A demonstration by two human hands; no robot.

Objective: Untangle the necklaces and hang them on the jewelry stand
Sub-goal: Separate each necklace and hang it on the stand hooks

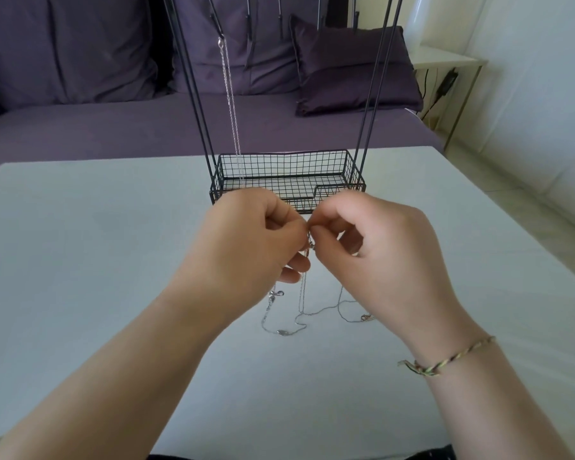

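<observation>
Above the white table (80, 244), left hand (246, 247) and right hand (379, 247) pinch the tangled silver necklaces (307, 247) between fingertips; loose chain trails onto the tabletop. One silver necklace (231, 104) hangs on the black wire jewelry stand (287, 175) just behind.

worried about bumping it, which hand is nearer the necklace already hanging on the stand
Left. The left hand is just in front of the lower end of the hanging necklace; the right hand is farther to its right. Both pinch the tangled chains.

Jewelry stand (287, 180) behind tangled necklaces (299, 313)
</observation>
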